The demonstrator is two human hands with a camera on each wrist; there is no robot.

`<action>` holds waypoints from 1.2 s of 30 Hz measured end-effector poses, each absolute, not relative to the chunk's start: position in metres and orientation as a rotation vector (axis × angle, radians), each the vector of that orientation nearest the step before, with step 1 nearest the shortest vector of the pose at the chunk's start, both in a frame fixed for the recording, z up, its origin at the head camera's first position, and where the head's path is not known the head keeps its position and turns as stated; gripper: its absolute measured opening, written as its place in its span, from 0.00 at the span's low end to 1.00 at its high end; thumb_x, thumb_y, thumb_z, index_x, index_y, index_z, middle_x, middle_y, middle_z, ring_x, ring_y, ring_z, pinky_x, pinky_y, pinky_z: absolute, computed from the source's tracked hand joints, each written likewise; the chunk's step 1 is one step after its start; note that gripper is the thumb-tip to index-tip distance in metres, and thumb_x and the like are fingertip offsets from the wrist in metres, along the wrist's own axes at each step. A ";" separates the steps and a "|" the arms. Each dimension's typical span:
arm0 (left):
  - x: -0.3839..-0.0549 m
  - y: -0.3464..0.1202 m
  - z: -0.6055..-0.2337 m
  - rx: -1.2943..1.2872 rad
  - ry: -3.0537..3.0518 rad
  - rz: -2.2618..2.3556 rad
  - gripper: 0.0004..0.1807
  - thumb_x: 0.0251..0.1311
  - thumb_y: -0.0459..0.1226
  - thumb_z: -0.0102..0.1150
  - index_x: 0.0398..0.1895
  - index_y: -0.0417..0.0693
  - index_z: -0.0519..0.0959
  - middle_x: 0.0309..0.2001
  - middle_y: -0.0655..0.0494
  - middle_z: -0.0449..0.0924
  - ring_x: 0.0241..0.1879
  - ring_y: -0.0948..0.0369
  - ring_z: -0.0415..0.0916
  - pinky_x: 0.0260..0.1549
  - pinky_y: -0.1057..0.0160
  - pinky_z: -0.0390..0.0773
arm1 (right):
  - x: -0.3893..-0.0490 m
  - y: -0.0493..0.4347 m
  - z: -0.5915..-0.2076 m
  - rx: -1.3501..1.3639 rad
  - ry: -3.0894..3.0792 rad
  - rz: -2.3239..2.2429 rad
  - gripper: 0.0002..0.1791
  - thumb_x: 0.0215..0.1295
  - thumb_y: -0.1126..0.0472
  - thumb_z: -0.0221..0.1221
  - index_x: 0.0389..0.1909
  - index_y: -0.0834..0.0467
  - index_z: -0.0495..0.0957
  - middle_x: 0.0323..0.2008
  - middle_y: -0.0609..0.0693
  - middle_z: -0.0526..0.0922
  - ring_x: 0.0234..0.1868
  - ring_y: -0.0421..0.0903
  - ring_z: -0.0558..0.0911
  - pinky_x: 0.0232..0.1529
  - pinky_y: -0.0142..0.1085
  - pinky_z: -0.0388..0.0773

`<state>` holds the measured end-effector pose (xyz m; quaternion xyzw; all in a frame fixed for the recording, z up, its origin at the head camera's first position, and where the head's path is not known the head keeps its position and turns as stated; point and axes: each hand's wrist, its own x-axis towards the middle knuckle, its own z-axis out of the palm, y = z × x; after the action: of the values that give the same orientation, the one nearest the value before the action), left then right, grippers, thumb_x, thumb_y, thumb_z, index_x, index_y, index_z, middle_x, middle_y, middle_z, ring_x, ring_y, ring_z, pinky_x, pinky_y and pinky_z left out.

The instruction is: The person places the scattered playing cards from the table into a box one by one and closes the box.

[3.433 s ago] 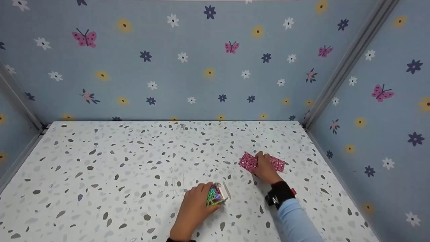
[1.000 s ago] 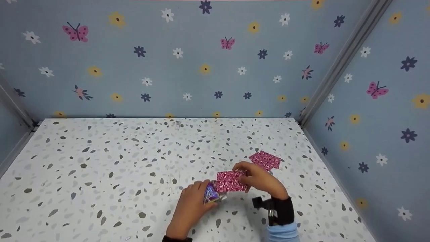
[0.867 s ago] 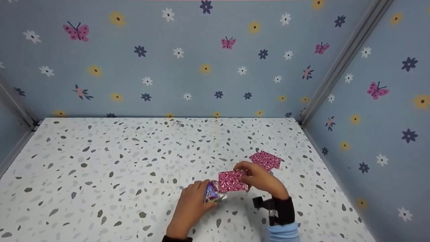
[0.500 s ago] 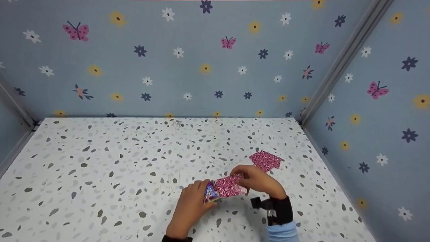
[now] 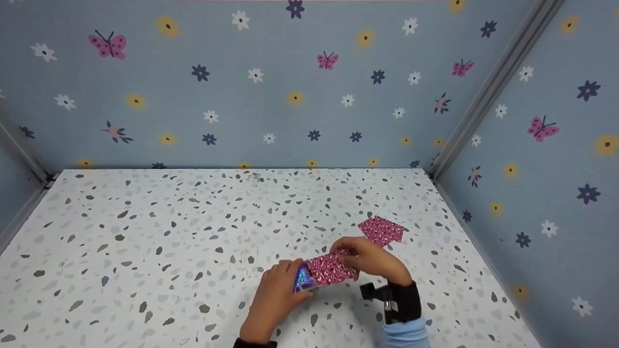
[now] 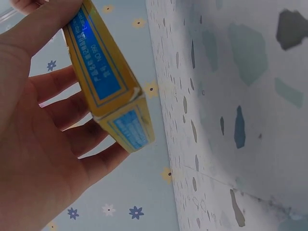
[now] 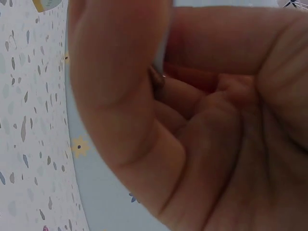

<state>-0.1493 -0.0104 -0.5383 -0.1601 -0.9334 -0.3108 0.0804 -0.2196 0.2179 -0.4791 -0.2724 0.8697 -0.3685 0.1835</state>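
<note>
In the head view my left hand (image 5: 273,297) grips a small shiny card box (image 5: 303,279) near the front middle of the table. The left wrist view shows its yellow edge with a blue printed panel (image 6: 98,62), thumb on one side and fingers on the other. My right hand (image 5: 377,261) pinches pink-patterned playing cards (image 5: 331,268) by their right end. Their left end is right at the box's mouth, overlapping it. More pink-patterned playing cards (image 5: 384,231) lie on the table beyond the right hand. Curled fingers fill the right wrist view and hide most of the cards.
The white speckled table (image 5: 169,232) extends around both hands. A blue flowered wall (image 5: 271,96) stands behind it, and a side wall (image 5: 546,193) with a metal post (image 5: 498,87) closes off the right.
My right hand has picked up some of the cards and moved left to the box; other cards stayed behind. In the last half second the cards have shifted slightly left. The left hand stays put.
</note>
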 end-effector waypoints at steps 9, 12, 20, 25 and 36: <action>-0.150 -0.010 -0.538 -0.490 -2.775 -0.927 0.37 0.41 0.48 0.71 0.56 0.44 0.71 0.47 0.47 0.76 0.45 0.52 0.74 0.47 0.49 0.73 | -0.220 0.217 -0.477 -0.761 2.486 -1.020 0.10 0.65 0.65 0.53 0.45 0.58 0.78 0.33 0.54 0.80 0.23 0.36 0.73 0.24 0.29 0.75; -0.150 -0.010 -0.538 -0.494 -2.774 -0.936 0.37 0.41 0.48 0.71 0.57 0.44 0.71 0.47 0.48 0.76 0.46 0.52 0.74 0.48 0.50 0.73 | -0.220 0.215 -0.477 -0.761 2.492 -1.020 0.10 0.65 0.65 0.54 0.44 0.59 0.78 0.33 0.53 0.80 0.23 0.35 0.73 0.24 0.28 0.74; -0.149 -0.010 -0.536 -0.505 -2.772 -0.940 0.37 0.41 0.48 0.71 0.56 0.44 0.71 0.47 0.48 0.76 0.46 0.52 0.74 0.47 0.50 0.74 | -0.220 0.211 -0.479 -0.728 2.439 -1.096 0.13 0.66 0.62 0.53 0.50 0.60 0.77 0.33 0.59 0.80 0.21 0.37 0.73 0.20 0.30 0.75; -0.149 -0.011 -0.536 -0.496 -2.763 -0.945 0.37 0.41 0.48 0.71 0.56 0.43 0.71 0.47 0.48 0.77 0.45 0.52 0.74 0.45 0.50 0.74 | -0.218 0.211 -0.478 -0.632 2.441 -1.176 0.16 0.67 0.63 0.53 0.55 0.61 0.73 0.41 0.59 0.79 0.27 0.45 0.78 0.25 0.40 0.82; -0.150 -0.010 -0.537 -0.502 -2.758 -0.940 0.38 0.40 0.48 0.71 0.55 0.42 0.71 0.46 0.46 0.77 0.44 0.51 0.75 0.45 0.49 0.74 | -0.217 0.200 -0.481 -0.622 2.385 -1.236 0.13 0.64 0.70 0.52 0.48 0.65 0.75 0.37 0.61 0.80 0.29 0.46 0.80 0.27 0.41 0.83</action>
<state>-0.1496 -0.0104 -0.5369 -0.1691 -0.9289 -0.3164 0.0921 -0.2168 0.2003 -0.4806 -0.2215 0.8490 -0.4400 0.1911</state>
